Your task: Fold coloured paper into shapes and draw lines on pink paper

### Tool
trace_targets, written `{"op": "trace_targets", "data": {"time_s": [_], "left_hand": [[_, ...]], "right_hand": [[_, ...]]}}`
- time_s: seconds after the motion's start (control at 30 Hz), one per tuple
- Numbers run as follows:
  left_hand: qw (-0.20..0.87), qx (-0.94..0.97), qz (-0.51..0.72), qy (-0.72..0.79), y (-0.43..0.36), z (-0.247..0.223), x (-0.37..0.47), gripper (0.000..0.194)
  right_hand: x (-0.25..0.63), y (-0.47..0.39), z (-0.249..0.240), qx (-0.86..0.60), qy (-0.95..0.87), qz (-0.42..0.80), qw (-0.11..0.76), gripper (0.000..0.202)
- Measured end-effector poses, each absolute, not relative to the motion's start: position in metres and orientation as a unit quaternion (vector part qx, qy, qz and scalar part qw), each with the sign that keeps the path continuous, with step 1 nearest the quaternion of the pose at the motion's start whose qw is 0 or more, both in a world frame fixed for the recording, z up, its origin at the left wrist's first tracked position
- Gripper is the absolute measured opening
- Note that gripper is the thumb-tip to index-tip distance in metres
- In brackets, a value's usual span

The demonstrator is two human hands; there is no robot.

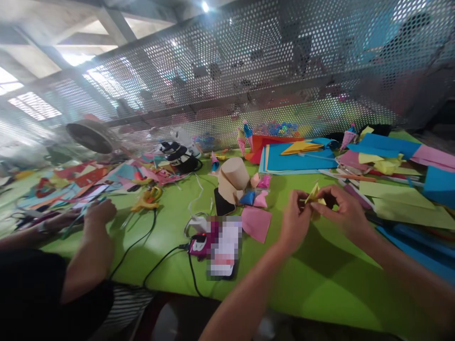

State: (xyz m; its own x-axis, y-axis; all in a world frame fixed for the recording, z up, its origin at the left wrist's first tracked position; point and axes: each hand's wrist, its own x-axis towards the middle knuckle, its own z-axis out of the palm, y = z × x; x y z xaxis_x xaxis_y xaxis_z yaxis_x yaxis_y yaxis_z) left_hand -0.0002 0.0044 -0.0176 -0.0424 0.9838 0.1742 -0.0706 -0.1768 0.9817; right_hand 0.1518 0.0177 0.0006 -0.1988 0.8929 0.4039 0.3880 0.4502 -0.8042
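We've got a small yellow paper piece (314, 195) pinched between both hands, centre-right of frame, just above the green table (320, 279). It's folded to a pointy tip, creased, bright yellow. Left hand (296, 220) fingers closed on its lower edge; right hand (341, 208) thumb & forefinger closed on the top. Pink sheet (256, 222) lies just left, on the table. No readable writing or labels anywhere; too blurry.
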Motion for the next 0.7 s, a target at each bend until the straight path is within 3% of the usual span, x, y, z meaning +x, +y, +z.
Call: {"op": "trace_targets", "data": {"time_s": [0.17,0.33,0.7], "left_hand": [[0.547,0.466,0.564,0.407,0.0034,-0.0119,0.0013,0.012],[0.568,0.451,0.558,0.404,0.0063,-0.0121,-0.0012,0.013],[0.593,0.458,0.531,0.396,0.0059,-0.018,-0.0059,0.027]], "right_hand": [[0.1541,0.0177,0.0024,-0.421,-0.732,0.319,0.43,0.024],[0.1556,0.0236,-0.0049,-0.412,-0.738,0.306,0.439,0.032],[0.1602,0.0253,-0.0058,-0.453,-0.777,0.172,0.403,0.027]]}}
